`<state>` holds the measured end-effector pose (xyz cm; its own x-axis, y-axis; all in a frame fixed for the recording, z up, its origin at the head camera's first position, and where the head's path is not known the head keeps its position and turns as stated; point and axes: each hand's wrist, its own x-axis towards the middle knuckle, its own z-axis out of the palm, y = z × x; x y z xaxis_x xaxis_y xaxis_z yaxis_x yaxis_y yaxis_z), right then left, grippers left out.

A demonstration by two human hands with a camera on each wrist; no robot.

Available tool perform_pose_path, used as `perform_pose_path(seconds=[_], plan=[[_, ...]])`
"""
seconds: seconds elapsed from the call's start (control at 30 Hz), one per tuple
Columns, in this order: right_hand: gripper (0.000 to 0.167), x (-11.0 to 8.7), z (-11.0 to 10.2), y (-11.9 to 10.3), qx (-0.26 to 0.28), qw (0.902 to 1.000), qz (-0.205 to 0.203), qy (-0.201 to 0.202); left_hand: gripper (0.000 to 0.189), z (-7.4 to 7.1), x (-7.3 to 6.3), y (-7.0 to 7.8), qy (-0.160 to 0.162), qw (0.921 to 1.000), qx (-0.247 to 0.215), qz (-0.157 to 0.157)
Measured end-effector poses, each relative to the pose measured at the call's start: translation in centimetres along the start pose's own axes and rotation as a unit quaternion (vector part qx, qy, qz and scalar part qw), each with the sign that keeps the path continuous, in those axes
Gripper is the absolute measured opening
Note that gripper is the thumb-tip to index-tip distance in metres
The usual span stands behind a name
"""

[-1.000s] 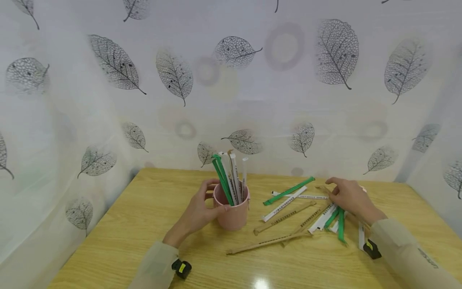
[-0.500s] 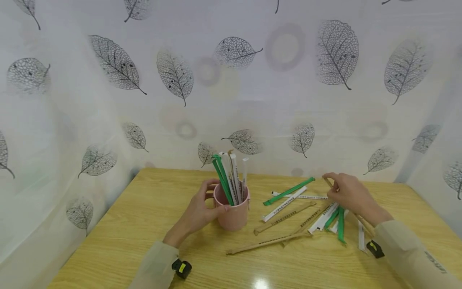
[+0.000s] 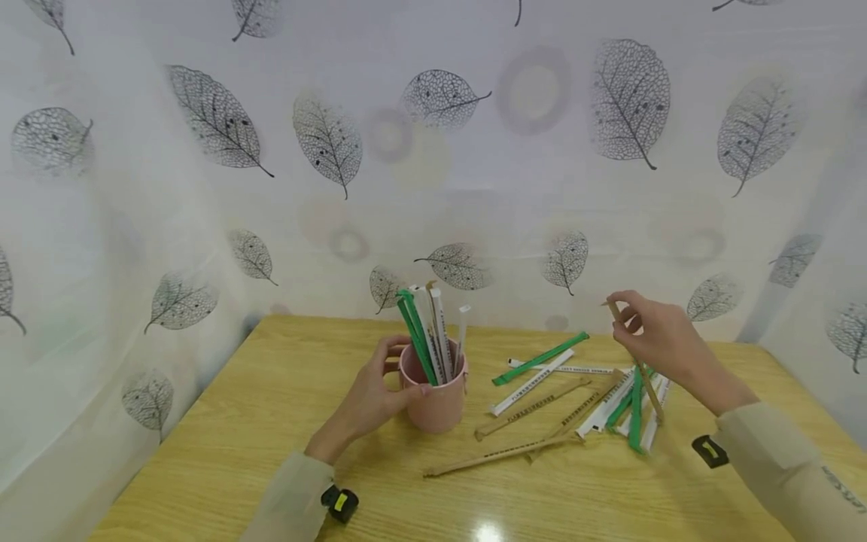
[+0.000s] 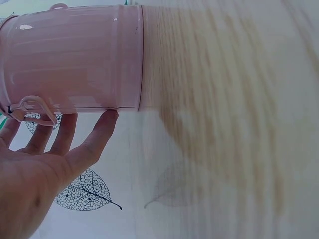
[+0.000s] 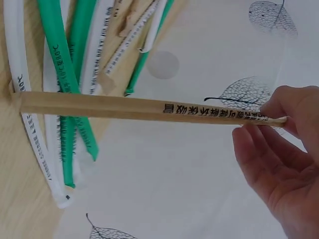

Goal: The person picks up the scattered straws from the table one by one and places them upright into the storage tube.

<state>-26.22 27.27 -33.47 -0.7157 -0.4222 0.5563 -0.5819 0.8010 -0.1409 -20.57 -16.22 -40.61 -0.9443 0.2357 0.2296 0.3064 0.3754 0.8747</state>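
My left hand (image 3: 371,399) holds a small pink pail (image 3: 436,409) upright on the table, thumb at the front of the rim and fingers around the far side. In the left wrist view the fingers lie along the wall of the pail by its little wire handle. Several wrapped straws, green (image 3: 418,339) and white (image 3: 442,331), stand in the pail. My right hand (image 3: 667,342) pinches a brown paper-wrapped straw (image 5: 134,108) near its upper end. That straw slants down, its lower end overlapping the pile of green and white straws (image 3: 606,410) in the head view.
On the wooden table (image 3: 271,391), loose straws spread between the pail and the right-hand pile, among them a green one (image 3: 542,359) and a brown one (image 3: 501,455) nearest the front. A leaf-printed white curtain (image 3: 474,173) hangs behind the table and along its sides.
My right hand has risen from the pile, lifting the upper end of the brown straw and tilting it steeper. A white straw in the pile has shifted. My left hand stays on the pail.
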Motion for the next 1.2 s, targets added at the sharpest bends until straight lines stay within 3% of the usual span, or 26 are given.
perform_pose_path(seconds=[0.2,0.53,0.77,1.0,1.2], plan=[[0.043,1.3,-0.7,-1.3,0.022,0.9965,-0.041,0.069,0.073,-0.1,0.0,0.1,-0.001,0.9999,0.004,-0.015],[0.044,3.4,-2.2,-4.7,0.124,0.9825,-0.030,0.136,0.074,-0.2,0.0,0.3,0.004,0.9996,0.002,-0.027],[0.048,4.5,-1.9,-7.3,0.221,0.9572,-0.046,0.181,0.074,-0.1,0.1,0.0,-0.003,0.9999,0.001,-0.015],[0.045,6.2,-1.2,-9.6,0.304,0.9338,-0.071,0.174,0.074,-0.2,0.0,0.1,0.003,0.9998,0.010,-0.014],[0.045,7.6,-0.8,-12.0,0.383,0.9025,-0.086,0.177,0.073,-0.1,0.1,0.1,0.003,0.9998,0.009,-0.017]])
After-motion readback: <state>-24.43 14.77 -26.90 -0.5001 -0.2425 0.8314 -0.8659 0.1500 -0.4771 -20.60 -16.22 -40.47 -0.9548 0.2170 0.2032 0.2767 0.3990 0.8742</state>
